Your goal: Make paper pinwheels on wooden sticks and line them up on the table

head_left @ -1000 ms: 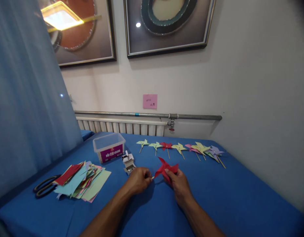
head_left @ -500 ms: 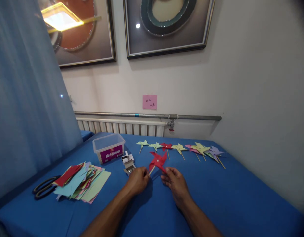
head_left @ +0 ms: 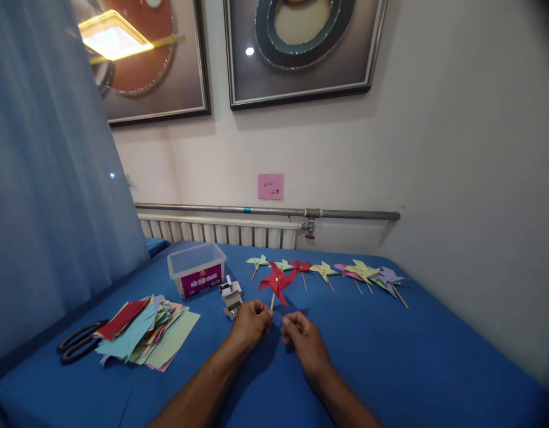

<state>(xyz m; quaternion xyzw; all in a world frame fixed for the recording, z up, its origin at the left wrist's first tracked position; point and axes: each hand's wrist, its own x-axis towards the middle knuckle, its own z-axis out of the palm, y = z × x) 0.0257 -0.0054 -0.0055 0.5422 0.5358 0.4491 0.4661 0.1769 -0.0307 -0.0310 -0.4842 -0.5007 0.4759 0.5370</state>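
L hand [head_left: 252,321] pinches stick base of red pinwheel [head_left: 277,280]; stick near-upright, head above L knuckles; R hand [head_left: 296,333] just rt of stick, curled, grip unclear

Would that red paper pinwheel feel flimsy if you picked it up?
Probably light: the left hand holds the red pinwheel upright by its thin stick. Its folded paper blades likely crush easily. Set down, it should lie flat, like the row of pinwheels behind.

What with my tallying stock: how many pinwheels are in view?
8 at least: one red pinwheel in the left hand, seven in a row farther back; the overlapping rightmost ones may hide more.
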